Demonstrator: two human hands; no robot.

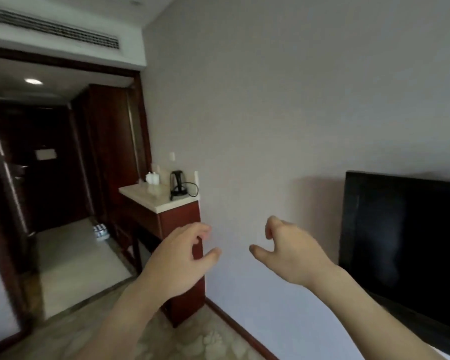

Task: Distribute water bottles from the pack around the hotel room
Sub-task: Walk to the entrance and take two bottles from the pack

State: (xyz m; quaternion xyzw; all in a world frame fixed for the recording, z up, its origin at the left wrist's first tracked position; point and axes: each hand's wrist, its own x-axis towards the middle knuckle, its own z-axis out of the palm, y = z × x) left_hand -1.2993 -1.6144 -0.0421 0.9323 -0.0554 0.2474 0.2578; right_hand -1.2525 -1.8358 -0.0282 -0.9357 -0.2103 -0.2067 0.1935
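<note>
The pack of water bottles (100, 231) lies on the pale tiled floor of the entry hall, far off at the left, beside the foot of a red wooden counter. Both my hands are raised in front of me and hold nothing. My left hand (178, 258) hangs with loosely curled fingers in front of the counter's side panel. My right hand (289, 252) is beside it, fingers also loosely curled, in front of the bare wall.
The counter has a pale stone top (156, 197) carrying a black kettle (176, 183) and white cups (152, 177). A black TV screen (405, 242) stands at the right. The hall leads to a dark door (46, 162). Patterned carpet (198, 341) lies underfoot.
</note>
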